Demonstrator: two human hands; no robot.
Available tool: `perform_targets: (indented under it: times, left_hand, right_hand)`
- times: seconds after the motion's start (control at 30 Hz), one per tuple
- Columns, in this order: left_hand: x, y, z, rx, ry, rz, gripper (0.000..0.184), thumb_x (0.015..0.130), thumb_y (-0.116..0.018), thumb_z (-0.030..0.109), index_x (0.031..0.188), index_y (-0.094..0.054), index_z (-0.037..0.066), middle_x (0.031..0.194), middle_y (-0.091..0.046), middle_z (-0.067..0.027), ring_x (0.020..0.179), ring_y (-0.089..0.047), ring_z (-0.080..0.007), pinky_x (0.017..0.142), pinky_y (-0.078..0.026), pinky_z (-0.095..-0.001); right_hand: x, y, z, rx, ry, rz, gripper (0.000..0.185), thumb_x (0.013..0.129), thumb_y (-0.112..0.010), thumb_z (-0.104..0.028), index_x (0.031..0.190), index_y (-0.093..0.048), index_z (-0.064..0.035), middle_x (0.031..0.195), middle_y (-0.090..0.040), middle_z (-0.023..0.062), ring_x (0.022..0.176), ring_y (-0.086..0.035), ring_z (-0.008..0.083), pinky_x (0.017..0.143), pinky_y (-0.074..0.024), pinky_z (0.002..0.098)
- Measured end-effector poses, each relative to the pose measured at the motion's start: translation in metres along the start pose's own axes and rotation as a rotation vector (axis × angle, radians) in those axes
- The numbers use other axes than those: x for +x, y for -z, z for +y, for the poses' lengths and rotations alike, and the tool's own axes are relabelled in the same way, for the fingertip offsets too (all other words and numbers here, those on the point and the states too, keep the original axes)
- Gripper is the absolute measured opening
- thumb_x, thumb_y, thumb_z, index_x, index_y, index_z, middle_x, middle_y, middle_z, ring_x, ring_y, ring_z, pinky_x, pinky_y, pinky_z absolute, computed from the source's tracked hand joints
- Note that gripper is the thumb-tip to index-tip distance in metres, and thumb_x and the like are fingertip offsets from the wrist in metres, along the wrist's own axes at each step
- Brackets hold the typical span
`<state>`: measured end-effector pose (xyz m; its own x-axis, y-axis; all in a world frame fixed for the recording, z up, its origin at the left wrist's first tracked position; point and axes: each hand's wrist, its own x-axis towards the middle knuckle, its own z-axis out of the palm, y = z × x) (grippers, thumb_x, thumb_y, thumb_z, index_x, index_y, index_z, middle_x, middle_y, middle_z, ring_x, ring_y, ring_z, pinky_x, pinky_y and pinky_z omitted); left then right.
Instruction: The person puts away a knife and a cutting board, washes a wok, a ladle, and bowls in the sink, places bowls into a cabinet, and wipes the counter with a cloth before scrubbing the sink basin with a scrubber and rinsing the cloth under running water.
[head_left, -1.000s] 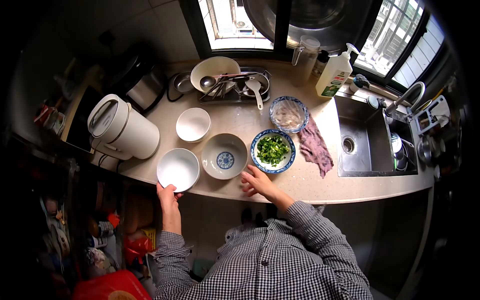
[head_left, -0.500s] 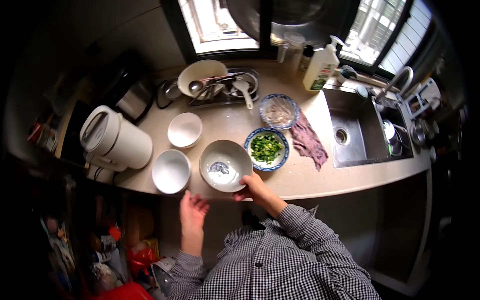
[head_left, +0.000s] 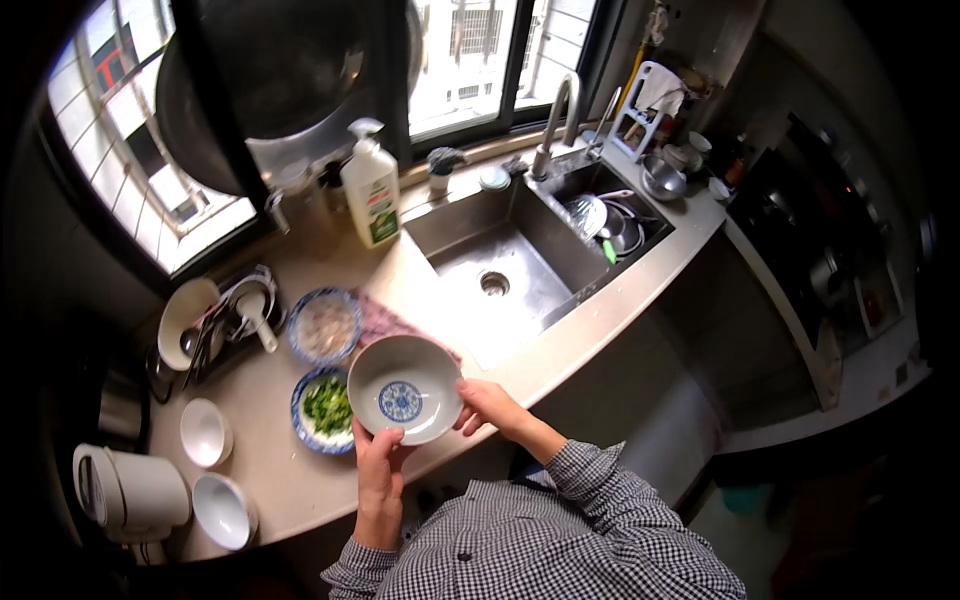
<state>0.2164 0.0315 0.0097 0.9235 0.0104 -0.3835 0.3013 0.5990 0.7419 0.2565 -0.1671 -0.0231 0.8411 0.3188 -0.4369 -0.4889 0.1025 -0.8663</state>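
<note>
The left hand (head_left: 381,462) reaches up from below and the right hand (head_left: 490,408) comes in from the right — both at the large bowl (head_left: 404,390). It is pale, with a round blue pattern inside, tilted above the counter (head_left: 270,480) edge and partly covering the bowl of chopped greens (head_left: 328,408). Both hands' fingers are curled around its rim and side, thumbs uppermost.

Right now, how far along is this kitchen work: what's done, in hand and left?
Done, it seems: the greens are chopped and in a blue-rimmed bowl. In hand: the left hand and right hand hold a patterned bowl. Probably left to do: filling or setting down that bowl, which shows no food.
</note>
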Motion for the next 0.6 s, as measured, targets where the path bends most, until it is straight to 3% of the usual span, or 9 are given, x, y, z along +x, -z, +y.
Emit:
perform_targets:
  times: [0.17, 0.2, 0.3, 0.37, 0.43, 0.47, 0.57, 0.6]
  left_hand:
    - [0.066, -0.082, -0.047, 0.064, 0.055, -0.013, 0.064, 0.064, -0.051, 0.006, 0.124, -0.03, 0.01, 0.114, -0.047, -0.0157, 0.098, -0.056, -0.0316, 0.069, -0.055, -0.0491]
    - [0.08, -0.108, -0.057, 0.02, 0.047, 0.016, 0.063, 0.064, -0.052, 0.004, 0.122, -0.029, 0.008, 0.11, -0.047, -0.0153, 0.091, -0.057, -0.0295, 0.062, -0.057, -0.0433]
    - [0.129, -0.163, -0.096, 0.044, 0.1, 0.09, 0.065, 0.064, -0.052, 0.003, 0.123, -0.028, 0.009, 0.111, -0.046, -0.016, 0.093, -0.056, -0.0313, 0.062, -0.057, -0.0449]
    - [0.156, -0.197, -0.111, 0.049, 0.15, 0.134, 0.063, 0.064, -0.051, 0.003, 0.122, -0.028, 0.009, 0.114, -0.044, -0.0161, 0.097, -0.053, -0.0327, 0.067, -0.055, -0.0497]
    - [0.179, -0.229, -0.12, 0.026, 0.19, 0.152, 0.062, 0.064, -0.051, 0.003, 0.122, -0.029, 0.009, 0.114, -0.043, -0.0159, 0.099, -0.052, -0.033, 0.07, -0.053, -0.0516]
    - [0.187, -0.245, -0.121, 0.022, 0.198, 0.135, 0.062, 0.064, -0.051, 0.004, 0.122, -0.029, 0.008, 0.114, -0.044, -0.0156, 0.099, -0.052, -0.0331, 0.072, -0.051, -0.053]
    - [0.214, -0.278, -0.125, 0.02, 0.198, 0.179, 0.061, 0.064, -0.05, 0.002, 0.121, -0.029, 0.007, 0.113, -0.044, -0.0161, 0.098, -0.053, -0.0332, 0.072, -0.052, -0.0521]
    - [0.223, -0.284, -0.127, 0.011, 0.197, 0.186, 0.061, 0.064, -0.049, 0.001, 0.121, -0.029, 0.007, 0.113, -0.044, -0.0163, 0.098, -0.053, -0.0331, 0.072, -0.052, -0.0521]
  right_hand:
    - [0.06, 0.17, -0.049, -0.073, 0.233, 0.355, 0.037, 0.091, -0.045, -0.032, 0.105, -0.055, -0.0002, 0.086, -0.058, 0.0076, 0.067, -0.057, 0.0123, 0.05, -0.049, 0.0239]
    - [0.081, 0.208, -0.06, -0.123, 0.275, 0.413, 0.035, 0.09, -0.046, -0.032, 0.104, -0.056, -0.0009, 0.085, -0.059, 0.0066, 0.067, -0.057, 0.0117, 0.05, -0.0484, 0.0236]
    - [0.138, 0.304, -0.106, -0.261, 0.397, 0.588, 0.033, 0.088, -0.049, -0.031, 0.101, -0.057, -0.0019, 0.08, -0.06, 0.0062, 0.066, -0.057, 0.0113, 0.052, -0.0481, 0.0262]
    - [0.192, 0.377, -0.121, -0.399, 0.347, 0.582, 0.031, 0.089, -0.049, -0.027, 0.108, -0.054, -0.004, 0.083, -0.059, 0.0054, 0.064, -0.057, 0.0107, 0.044, -0.0463, 0.0237]
    - [0.243, 0.428, -0.138, -0.6, 0.579, 0.74, 0.035, 0.088, -0.048, -0.028, 0.113, -0.051, -0.0035, 0.082, -0.059, 0.0069, 0.062, -0.056, 0.0116, 0.043, -0.0455, 0.025]
    - [0.264, 0.451, -0.153, -0.622, 0.533, 0.737, 0.038, 0.088, -0.048, -0.03, 0.114, -0.05, -0.0026, 0.084, -0.06, 0.0079, 0.062, -0.057, 0.0122, 0.044, -0.0455, 0.026]
    - [0.31, 0.482, -0.2, -0.674, 0.462, 0.739, 0.046, 0.088, -0.048, -0.035, 0.12, -0.047, -0.0009, 0.09, -0.062, 0.0112, 0.071, -0.06, 0.0152, 0.057, -0.0484, 0.0289]
    - [0.327, 0.489, -0.206, -0.626, 0.549, 0.737, 0.047, 0.088, -0.046, -0.037, 0.117, -0.049, -0.0001, 0.098, -0.06, 0.0168, 0.087, -0.057, 0.0255, 0.072, -0.0446, 0.0341]
